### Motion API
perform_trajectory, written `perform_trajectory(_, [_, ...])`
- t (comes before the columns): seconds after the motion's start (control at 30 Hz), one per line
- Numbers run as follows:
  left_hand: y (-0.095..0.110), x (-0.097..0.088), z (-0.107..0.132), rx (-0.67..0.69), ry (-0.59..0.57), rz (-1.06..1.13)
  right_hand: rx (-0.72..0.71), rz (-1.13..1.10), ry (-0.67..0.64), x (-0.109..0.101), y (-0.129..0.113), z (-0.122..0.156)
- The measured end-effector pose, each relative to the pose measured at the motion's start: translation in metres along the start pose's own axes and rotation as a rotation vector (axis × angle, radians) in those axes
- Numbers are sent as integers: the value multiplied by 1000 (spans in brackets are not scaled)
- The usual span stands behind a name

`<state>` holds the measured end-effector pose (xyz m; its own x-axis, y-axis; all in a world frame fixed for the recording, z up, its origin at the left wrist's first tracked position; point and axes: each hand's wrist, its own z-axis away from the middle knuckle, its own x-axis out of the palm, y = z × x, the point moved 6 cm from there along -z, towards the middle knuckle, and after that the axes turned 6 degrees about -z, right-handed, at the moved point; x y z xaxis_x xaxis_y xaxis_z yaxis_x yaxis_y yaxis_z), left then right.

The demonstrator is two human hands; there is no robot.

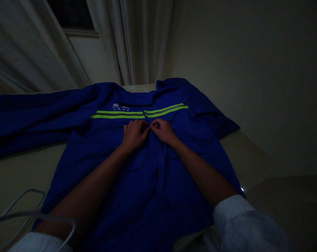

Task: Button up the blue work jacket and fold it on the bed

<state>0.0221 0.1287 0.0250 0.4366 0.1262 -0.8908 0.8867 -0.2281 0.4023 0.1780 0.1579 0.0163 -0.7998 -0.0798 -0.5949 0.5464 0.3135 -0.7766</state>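
A blue work jacket [137,182] with yellow-green reflective stripes [116,114] across the chest lies flat, front up, on a pale table [13,168]. My left hand [133,134] and my right hand [162,131] meet at the jacket's front opening just below the stripes. Both hands have their fingers curled and pinched on the fabric edges of the opening. What sits between the fingertips is too dark to make out. One sleeve [29,115] stretches out to the left.
White curtains [129,38] hang behind the table beside a dark window [71,14]. A plain wall fills the right side. A white cable [19,210] loops at the lower left. The room is dim.
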Motion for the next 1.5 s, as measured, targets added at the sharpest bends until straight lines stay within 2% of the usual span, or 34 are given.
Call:
perform_trajectory(0.1, [0, -1, 0, -8, 0, 0, 16, -69, 4, 0, 3, 0])
perform_trajectory(0.37, [2, -1, 2, -45, -8, -15, 55, -81, 0, 0, 5, 0])
perform_trajectory(0.6, [16, -4, 5, 83, 25, -207, 97, -285, 5, 7, 22, -8])
perform_trajectory(0.8, [25, -8, 8, 129, 66, -323, 133, -451, -11, 8, 23, -13])
perform_trajectory(0.9, [29, -10, 10, 161, 98, -380, 127, -384, 32, 4, 19, -10])
perform_trajectory(1.0, [30, -10, 11, 170, 119, -401, 25, -264, 106, -1, 9, -5])
perform_trajectory(1.1, [24, -10, 9, 123, 122, -363, -61, -188, 99, -5, -4, -2])
perform_trajectory(1.2, [14, -7, 5, 74, 80, -265, -46, -130, 97, -19, -22, 7])
perform_trajectory(1.27, [9, -4, 2, 71, 54, -168, -42, -56, 15, -26, -41, 23])
perform_trajectory(1.37, [6, -1, -1, 98, 59, -58, -34, 168, -250, -19, -62, 64])
perform_trajectory(1.4, [6, -1, -2, 103, 61, -50, -13, 245, -301, -16, -64, 78])
perform_trajectory(1.43, [6, 0, -2, 108, 62, -53, 17, 304, -312, -15, -64, 89])
perform_trajectory(1.5, [7, -1, -2, 111, 63, -79, 74, 347, -247, -16, -59, 101])
